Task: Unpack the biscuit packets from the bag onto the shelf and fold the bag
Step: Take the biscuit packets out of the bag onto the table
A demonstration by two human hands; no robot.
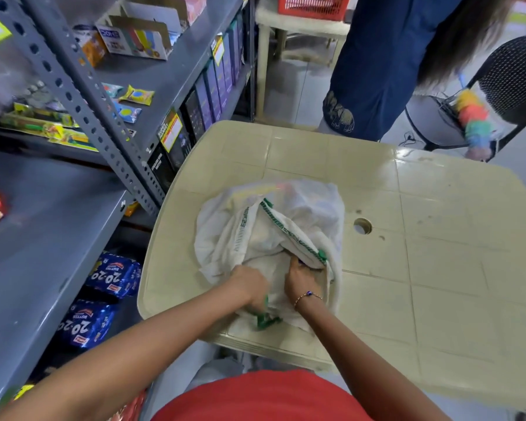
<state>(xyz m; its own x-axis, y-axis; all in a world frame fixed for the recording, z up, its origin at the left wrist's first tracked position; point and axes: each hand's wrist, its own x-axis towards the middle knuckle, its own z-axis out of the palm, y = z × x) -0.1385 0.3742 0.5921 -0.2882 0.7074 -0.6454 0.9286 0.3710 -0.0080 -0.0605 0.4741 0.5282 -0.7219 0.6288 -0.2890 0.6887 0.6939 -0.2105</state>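
Note:
A white cloth bag [304,214] with green trim lies crumpled on the cream plastic table [438,238]. My left hand [251,285] grips the bag's near edge by a green handle. My right hand [301,278] reaches into the bag's mouth, its fingers hidden under the green-trimmed rim, so what they hold cannot be told. Faint coloured shapes show through the far part of the bag. Blue biscuit packets [114,273] lie on a lower level of the grey metal shelf [43,238] at my left.
The shelf's upper levels hold small packets [137,95] and dark boxes [195,117]. A person in blue [386,62] stands beyond the table beside a black chair [510,77]. A round hole [362,226] marks the tabletop.

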